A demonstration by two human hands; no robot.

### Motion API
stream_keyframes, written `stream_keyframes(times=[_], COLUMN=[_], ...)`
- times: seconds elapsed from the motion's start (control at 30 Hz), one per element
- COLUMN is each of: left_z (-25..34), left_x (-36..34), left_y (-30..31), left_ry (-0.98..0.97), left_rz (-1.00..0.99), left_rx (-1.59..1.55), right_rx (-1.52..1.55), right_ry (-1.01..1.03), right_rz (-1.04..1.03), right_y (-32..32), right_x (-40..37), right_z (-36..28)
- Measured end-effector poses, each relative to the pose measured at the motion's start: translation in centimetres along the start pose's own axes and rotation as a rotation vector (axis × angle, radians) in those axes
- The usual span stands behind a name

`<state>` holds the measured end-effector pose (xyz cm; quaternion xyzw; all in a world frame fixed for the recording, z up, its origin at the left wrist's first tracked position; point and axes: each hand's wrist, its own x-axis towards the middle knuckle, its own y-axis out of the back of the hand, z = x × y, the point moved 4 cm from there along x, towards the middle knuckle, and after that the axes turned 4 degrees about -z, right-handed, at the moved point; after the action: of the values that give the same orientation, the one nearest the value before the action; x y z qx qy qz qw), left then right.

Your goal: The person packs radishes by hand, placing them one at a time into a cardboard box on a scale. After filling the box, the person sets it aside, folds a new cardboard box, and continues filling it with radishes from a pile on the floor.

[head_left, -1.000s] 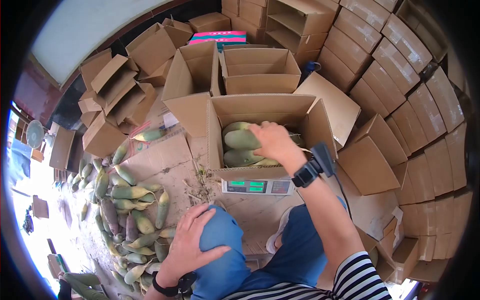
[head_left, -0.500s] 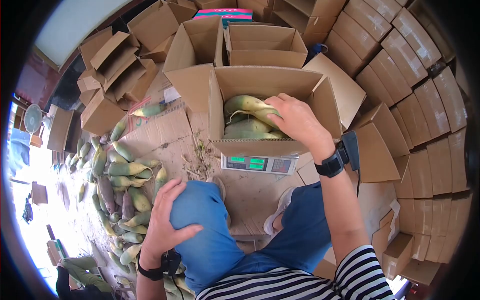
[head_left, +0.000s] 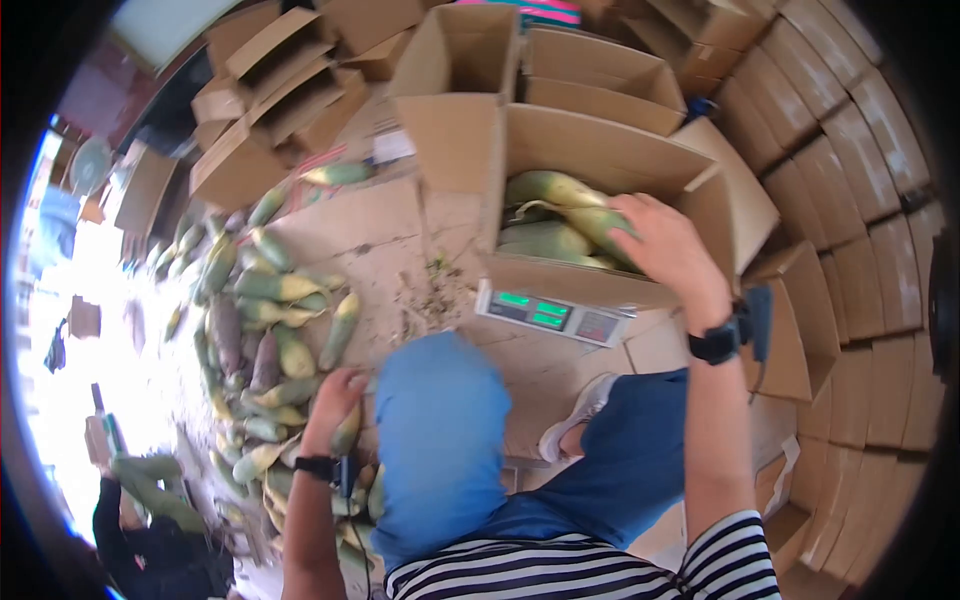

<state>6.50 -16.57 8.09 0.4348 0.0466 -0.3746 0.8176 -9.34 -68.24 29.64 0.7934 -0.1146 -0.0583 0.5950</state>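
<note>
My right hand point(head_left: 672, 245) reaches into an open cardboard box point(head_left: 590, 272), its fingers closed over the end of a green radish point(head_left: 560, 190). More green radishes point(head_left: 540, 240) lie beneath that one. Under the box is a digital scale point(head_left: 550, 314) with lit green displays. My left hand point(head_left: 335, 400) is beside my knee, low over a pile of radishes point(head_left: 280, 385); its fingers are loosely bent and apart, with nothing seen in them. A single radish point(head_left: 341, 330) lies just beyond that hand.
Empty open boxes point(head_left: 600, 85) stand behind the scale, and more boxes point(head_left: 285, 95) lie at the back left. Stacked flat cartons point(head_left: 850, 230) line the right side. Leaf scraps point(head_left: 430, 290) litter the floor. Another person point(head_left: 150, 530) is at the lower left.
My left hand has left my knee and moved left, over the radish pile. My right hand stays on the radish in the box. The whole view has shifted and tilted.
</note>
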Motion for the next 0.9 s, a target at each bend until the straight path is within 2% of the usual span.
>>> stream_keyframes(times=[0.07,0.1,0.17,0.2,0.3,0.33,0.4,0.47,0.57,0.67,0.7,0.8,0.87,0.9], left_z=[-2.8,-2.8,-3.4,-4.0,-5.8,-6.5,-6.9,-6.1,-5.8,-6.8,-8.0,-10.1,-9.2,-9.0], left_x=[-2.4,-3.4,-5.1,-5.4,-6.1,-5.8,-4.2,-2.5,0.5,3.2,4.2,5.4,5.6,4.9], left_y=[-1.5,-1.7,-2.6,-3.2,-4.6,-5.1,-5.7,-6.3,-7.7,-8.6,-9.0,-9.8,-8.9,-8.5], left_ry=[0.139,0.168,0.480,0.492,0.449,0.459,0.343,0.300,0.184,0.152,0.226,0.232,0.193,0.123], left_rz=[-0.108,-0.090,-0.275,-0.267,0.046,0.043,0.122,0.104,0.184,0.099,-0.040,-0.200,-0.269,-0.200], left_rx=[0.127,0.117,0.414,0.401,0.593,0.589,0.617,0.602,0.799,0.932,0.911,1.004,0.991,0.939], right_rx=[0.020,0.046,0.061,0.070,0.077,0.082,0.091,0.061,0.071,0.064,0.051,0.006,-0.029,-0.007], right_ry=[-0.007,-0.037,-0.017,-0.030,-0.046,-0.068,-0.067,-0.030,-0.066,-0.089,-0.075,0.015,0.012,-0.023], right_rz=[-0.042,-0.081,-0.096,-0.092,-0.108,-0.119,-0.133,-0.119,-0.145,-0.150,-0.144,-0.080,-0.068,-0.057], right_y=[0.5,0.7,0.4,0.3,0.1,0.1,0.0,0.1,0.2,0.0,0.1,-0.5,-0.3,0.1], right_x=[0.1,0.3,0.5,0.7,1.0,1.0,1.2,1.3,1.4,1.7,1.8,1.9,1.9,1.8], right_z=[-0.9,-1.4,-1.7,-1.7,-2.3,-2.5,-2.8,-3.0,-3.2,-3.2,-3.5,-2.8,-2.9,-3.0])
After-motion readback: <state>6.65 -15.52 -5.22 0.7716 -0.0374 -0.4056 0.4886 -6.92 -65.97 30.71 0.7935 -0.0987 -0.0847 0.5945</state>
